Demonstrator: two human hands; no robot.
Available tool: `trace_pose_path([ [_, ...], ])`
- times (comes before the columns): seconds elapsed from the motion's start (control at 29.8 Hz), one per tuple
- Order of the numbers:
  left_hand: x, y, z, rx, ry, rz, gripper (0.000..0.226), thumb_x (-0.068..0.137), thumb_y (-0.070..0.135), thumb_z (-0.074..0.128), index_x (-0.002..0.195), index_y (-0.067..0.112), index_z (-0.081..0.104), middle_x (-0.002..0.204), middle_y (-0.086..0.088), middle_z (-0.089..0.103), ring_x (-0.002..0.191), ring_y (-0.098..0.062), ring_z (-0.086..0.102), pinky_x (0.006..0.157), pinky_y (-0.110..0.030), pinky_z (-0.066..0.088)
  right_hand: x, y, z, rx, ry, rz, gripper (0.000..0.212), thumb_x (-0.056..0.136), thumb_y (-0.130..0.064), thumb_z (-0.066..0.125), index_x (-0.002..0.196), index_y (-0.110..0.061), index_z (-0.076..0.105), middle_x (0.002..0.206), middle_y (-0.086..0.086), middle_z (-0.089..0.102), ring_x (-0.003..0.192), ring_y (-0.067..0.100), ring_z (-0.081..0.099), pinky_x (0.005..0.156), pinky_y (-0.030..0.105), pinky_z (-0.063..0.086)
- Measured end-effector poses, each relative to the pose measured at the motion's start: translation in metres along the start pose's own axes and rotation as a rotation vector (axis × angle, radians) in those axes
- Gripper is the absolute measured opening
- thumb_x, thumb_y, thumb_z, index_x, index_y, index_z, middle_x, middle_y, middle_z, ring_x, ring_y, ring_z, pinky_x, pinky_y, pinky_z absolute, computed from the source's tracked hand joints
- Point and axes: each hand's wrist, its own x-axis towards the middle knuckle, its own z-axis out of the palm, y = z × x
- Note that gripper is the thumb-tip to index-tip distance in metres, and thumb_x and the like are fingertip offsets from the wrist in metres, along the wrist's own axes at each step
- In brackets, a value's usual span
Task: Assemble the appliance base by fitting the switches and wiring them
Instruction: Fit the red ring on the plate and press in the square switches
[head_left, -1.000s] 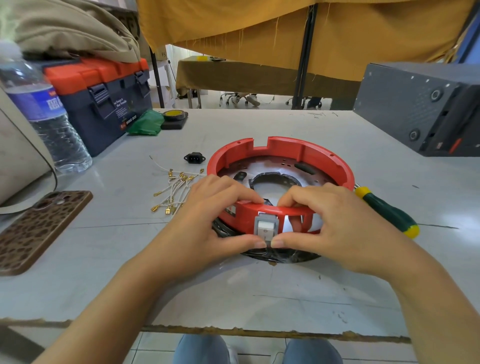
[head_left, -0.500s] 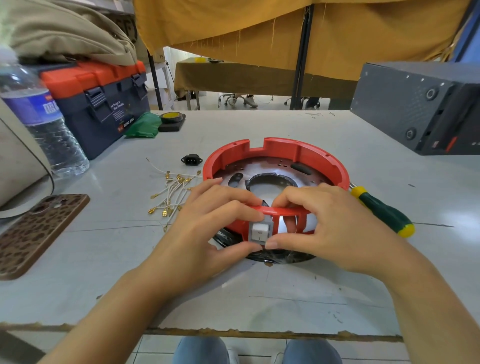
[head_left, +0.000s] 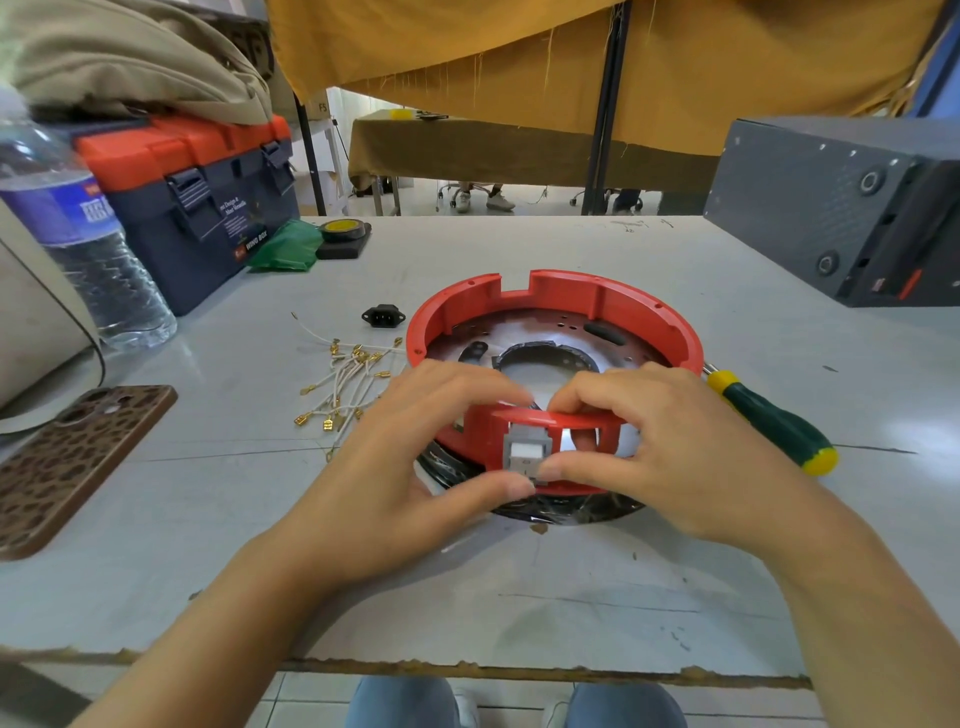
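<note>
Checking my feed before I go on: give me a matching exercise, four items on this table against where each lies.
Things:
1. screwdriver
2. power socket
3. phone
4. grey switch

Places:
A. in the near wall of the red base
B. far left, near the table edge
C. just right of the base
D. beyond the loose wires, left of the base

Pairs: 1-C, 2-D, 3-B, 4-A

A round red plastic appliance base (head_left: 556, 306) carries a grey-and-white rocker switch (head_left: 524, 453). Around it: white wires with gold terminals (head_left: 345, 382), a green-and-yellow-handled screwdriver (head_left: 774, 423), a brown leopard-print phone case (head_left: 72, 462) and an orange-lidded navy toolbox (head_left: 197, 202).
</note>
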Motion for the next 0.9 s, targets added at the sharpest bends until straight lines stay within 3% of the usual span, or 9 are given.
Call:
trace_pose_path([
  [0.1, 0.002, -0.002, 0.000, -0.003, 0.049, -0.079, 0.029, 0.084, 0.045, 0.054, 0.109, 0.032, 0.063, 0.109, 0.019, 0.059, 0.113, -0.009, 0.052, 0.095, -0.027, 0.040, 0.000, 0.000, 0.000, 0.005, 0.006, 0.009, 0.047, 0.067, -0.070, 0.048, 0.089, -0.031, 0.063, 0.077, -0.008, 0.064, 0.075, 0.009, 0.055, 0.072, 0.036, 0.046],
  [0.3, 0.007, -0.006, 0.000, -0.077, 0.058, -0.121, 0.025, 0.080, 0.047, 0.056, 0.098, 0.033, 0.068, 0.099, 0.016, 0.064, 0.105, -0.012, 0.056, 0.092, -0.033, 0.043, 0.001, -0.002, 0.000, 0.041, 0.024, 0.016, 0.061, 0.058, -0.079, 0.036, 0.085, -0.032, 0.065, 0.074, -0.007, 0.066, 0.078, 0.008, 0.055, 0.071, 0.035, 0.047],
  [0.5, 0.011, -0.009, 0.000, -0.101, 0.056, -0.111, 0.024, 0.080, 0.045, 0.058, 0.093, 0.029, 0.070, 0.091, 0.013, 0.065, 0.095, -0.014, 0.058, 0.088, -0.036, 0.044, 0.003, -0.004, -0.002, 0.093, 0.017, 0.008, 0.061, 0.058, -0.076, 0.040, 0.084, -0.028, 0.068, 0.073, -0.004, 0.067, 0.072, 0.013, 0.061, 0.070, 0.042, 0.050],
  [0.9, 0.016, -0.007, -0.004, -0.134, 0.028, -0.129, 0.022, 0.077, 0.046, 0.059, 0.088, 0.031, 0.070, 0.086, 0.014, 0.066, 0.089, -0.015, 0.058, 0.084, -0.036, 0.045, 0.005, -0.004, -0.004, 0.133, 0.007, 0.019, 0.053, 0.058, -0.071, 0.053, 0.079, -0.026, 0.072, 0.070, 0.000, 0.067, 0.071, 0.016, 0.061, 0.069, 0.041, 0.049],
])
